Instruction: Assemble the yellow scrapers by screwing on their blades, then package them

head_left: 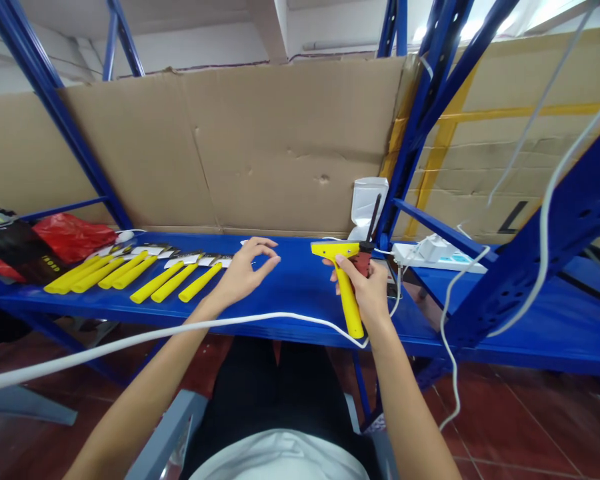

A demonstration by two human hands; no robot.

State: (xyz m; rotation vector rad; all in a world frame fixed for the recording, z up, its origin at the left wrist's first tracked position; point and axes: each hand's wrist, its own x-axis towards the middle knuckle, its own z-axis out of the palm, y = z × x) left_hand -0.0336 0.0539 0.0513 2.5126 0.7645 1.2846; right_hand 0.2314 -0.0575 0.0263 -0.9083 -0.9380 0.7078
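My right hand (371, 288) is closed round a yellow scraper (349, 303) with a T-shaped head and a pale blade edge along its top. The scraper is held up over the front of the blue bench, handle pointing down. Just behind that hand is a dark red and black device (363, 259) with a thin upright antenna; whether the fingers touch it I cannot tell. My left hand (244, 272) hovers above the bench with fingers curved and apart, nothing visible in them. To its left lie several yellow-handled scrapers (167, 281) in a row, their heads toward the back.
The blue bench (290, 293) has cardboard (290, 147) behind it. A white cable (260, 319) crosses in front of my arms. A power strip (433, 255) sits right of the blue post. Far left are a black bag (17, 247) and red plastic (75, 235).
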